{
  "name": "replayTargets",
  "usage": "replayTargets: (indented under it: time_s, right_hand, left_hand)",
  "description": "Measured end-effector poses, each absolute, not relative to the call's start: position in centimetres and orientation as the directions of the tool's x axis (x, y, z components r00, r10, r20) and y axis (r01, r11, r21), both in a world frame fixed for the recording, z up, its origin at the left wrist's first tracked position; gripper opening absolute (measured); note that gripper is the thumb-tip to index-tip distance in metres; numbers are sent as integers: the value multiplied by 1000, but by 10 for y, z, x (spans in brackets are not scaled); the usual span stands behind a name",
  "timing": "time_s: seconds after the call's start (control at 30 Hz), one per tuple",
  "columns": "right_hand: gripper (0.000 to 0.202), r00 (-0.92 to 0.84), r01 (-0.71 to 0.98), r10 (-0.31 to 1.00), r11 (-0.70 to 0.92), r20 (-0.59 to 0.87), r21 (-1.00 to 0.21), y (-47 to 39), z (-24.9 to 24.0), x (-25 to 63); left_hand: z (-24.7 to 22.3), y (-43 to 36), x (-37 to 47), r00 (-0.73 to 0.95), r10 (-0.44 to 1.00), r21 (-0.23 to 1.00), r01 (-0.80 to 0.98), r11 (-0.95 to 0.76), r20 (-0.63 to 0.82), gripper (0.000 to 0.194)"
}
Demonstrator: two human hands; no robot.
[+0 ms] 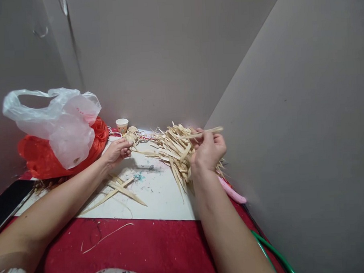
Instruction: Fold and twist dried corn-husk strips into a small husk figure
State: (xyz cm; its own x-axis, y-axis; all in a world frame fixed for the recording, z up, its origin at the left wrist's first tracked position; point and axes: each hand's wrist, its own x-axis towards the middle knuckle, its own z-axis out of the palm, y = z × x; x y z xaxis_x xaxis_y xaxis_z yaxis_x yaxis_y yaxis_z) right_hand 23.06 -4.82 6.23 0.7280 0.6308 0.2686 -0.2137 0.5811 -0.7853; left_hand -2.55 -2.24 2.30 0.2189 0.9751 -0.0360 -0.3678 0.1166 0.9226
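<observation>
My left hand [118,152] is closed in a pinch at the left of the white board [161,208]. From its fingertips a thin pale dried leaf strip [145,153] runs right towards a heap of similar strips [173,147]. My right hand [210,149] is raised at the heap's right side, its fingers closed around a long, narrow, folded-looking dried strip [213,130] that points both left and right. Part of the heap is hidden behind that hand and wrist. Below my left hand, several loose strips [120,189] lie crossed on the board.
A red and white plastic bag [70,133] stands at the left, near a paper cup [122,125] and a tangle of fibre [133,134]. A pink object [232,191] lies by the right wall [305,127]. Red cloth [138,243] is under the board; a green hose-like loop [277,255] sits lower right.
</observation>
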Motion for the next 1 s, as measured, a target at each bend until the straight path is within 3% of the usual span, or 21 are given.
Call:
replayTargets:
  time_s: [0.07,0.13,0.27,0.33,0.4,0.6,0.83,1.0]
  right_hand:
    - [23,730,-244,627,610,271,-754,-55,74,233]
    - [24,649,-301,718,545,251,-782,-61,76,226]
    - [18,207,-349,976,134,63,-927,-69,56,188]
    - [23,-3,-269,1000,-30,-31,-963,-72,42,167]
    - [30,-120,-180,991,-75,-54,-981,-74,31,153]
    - [34,-142,-134,988,-75,-56,-988,-74,25,156]
    - [36,88,-367,996,26,-7,-930,-66,42,183]
    - [35,-12,-241,998,-61,-59,-969,-71,37,175]
  left_hand:
    - [22,-24,-23,246,968,928,-346,139,-53,32]
    - [23,-27,-20,283,957,934,-321,158,-64,32]
    - [23,-34,-13,337,940,952,-264,156,-61,30]
    - [21,-36,-11,354,934,965,-228,132,-44,30]
    - [19,-37,-10,374,927,974,-201,107,-25,30]
    - [19,-38,-13,464,883,960,-208,185,-70,29]
    - [19,-35,-14,420,903,957,-219,191,-84,26]
    - [18,-40,-8,435,896,940,-259,222,-92,38]
